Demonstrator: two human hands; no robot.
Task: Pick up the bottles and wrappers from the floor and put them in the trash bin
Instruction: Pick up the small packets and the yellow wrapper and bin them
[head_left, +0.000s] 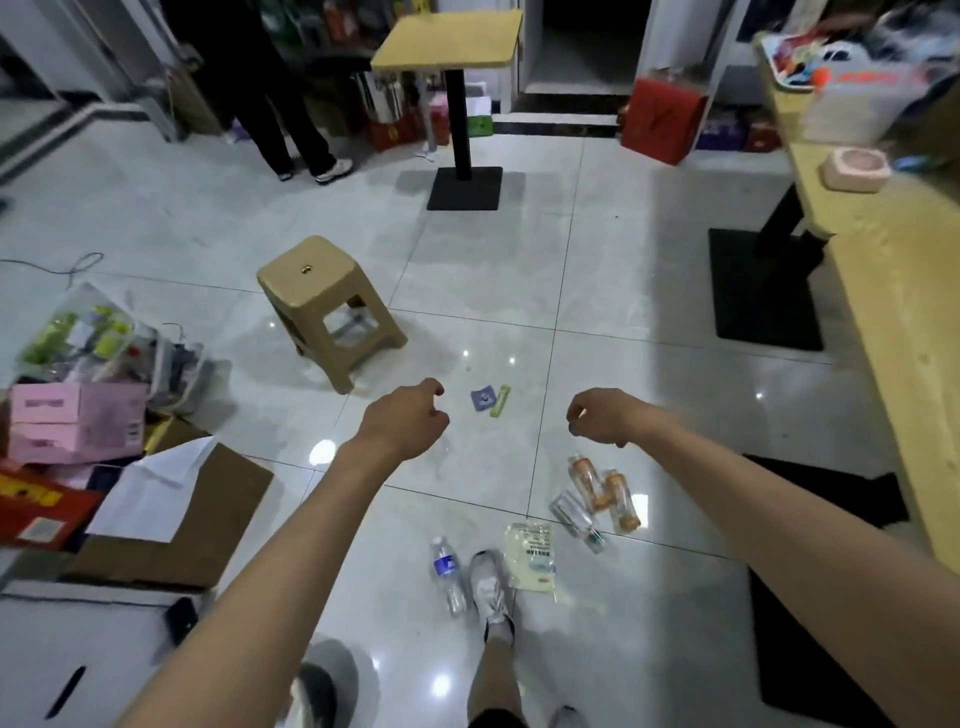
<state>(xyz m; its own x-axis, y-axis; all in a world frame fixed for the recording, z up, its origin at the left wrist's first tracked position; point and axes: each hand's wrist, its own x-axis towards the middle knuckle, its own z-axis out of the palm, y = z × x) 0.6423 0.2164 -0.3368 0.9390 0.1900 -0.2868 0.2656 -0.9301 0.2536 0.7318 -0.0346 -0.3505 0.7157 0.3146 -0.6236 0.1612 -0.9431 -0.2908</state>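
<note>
Floor (519, 270): glossy pale grey tiles, dark grout lines, small bright light reflections. Tan plastic stool (324, 306) left of centre, upright. Small square tabletop (449, 41) on black pedestal with flat black base, far centre. Long pale wood tabletop (893, 291) along right edge, black base under it, pink dish (854, 169) on top. Red box (662, 122) against back wall. Dark doorway behind. Pink boxes (78, 421), flat cardboard (176, 525), clutter at left. Second person's legs (291, 130) far left.
</note>
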